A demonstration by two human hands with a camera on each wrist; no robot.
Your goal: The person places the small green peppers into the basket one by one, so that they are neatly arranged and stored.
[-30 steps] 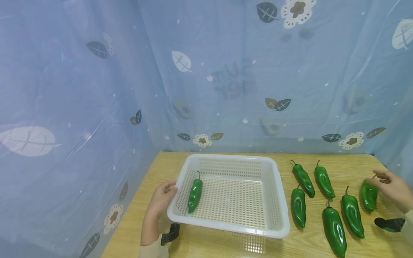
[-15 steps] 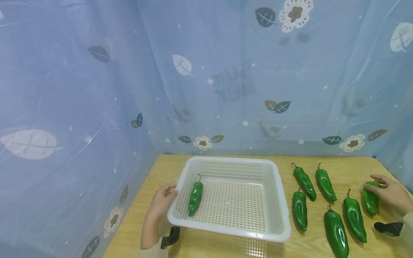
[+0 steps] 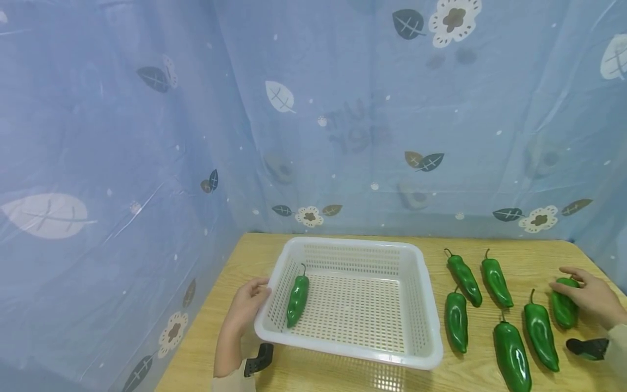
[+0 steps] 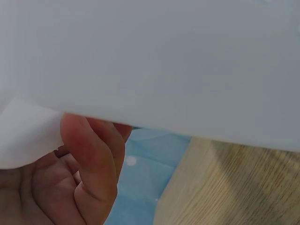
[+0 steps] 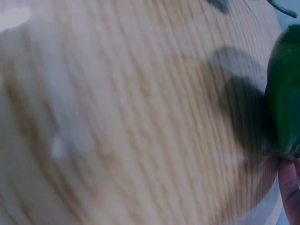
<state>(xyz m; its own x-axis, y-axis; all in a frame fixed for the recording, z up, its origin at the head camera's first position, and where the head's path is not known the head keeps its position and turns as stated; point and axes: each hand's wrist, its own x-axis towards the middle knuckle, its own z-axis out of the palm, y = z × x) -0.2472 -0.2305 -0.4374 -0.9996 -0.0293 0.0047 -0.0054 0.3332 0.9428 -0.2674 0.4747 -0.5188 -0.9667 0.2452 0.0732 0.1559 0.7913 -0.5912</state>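
Our right hand (image 3: 595, 294) held a pepper (image 3: 564, 311) near the right end of the desk (image 3: 534, 255); our left hand (image 3: 243, 305) held the basket (image 3: 352, 305).
Our right fingers were narrowed around the pepper's stem end; we could not tell whether it touched the desk. Just left of it lay a second pepper (image 3: 541, 337), and four other peppers (image 3: 497, 283) lay on the desk between that one and the basket. Our left fingers and thumb pinched the basket's left rim. Inside it, one green pepper (image 3: 297, 302) lay along the left wall. A blue sheet (image 3: 343, 179) printed with leaves and flowers hung behind the desk and along its left side.
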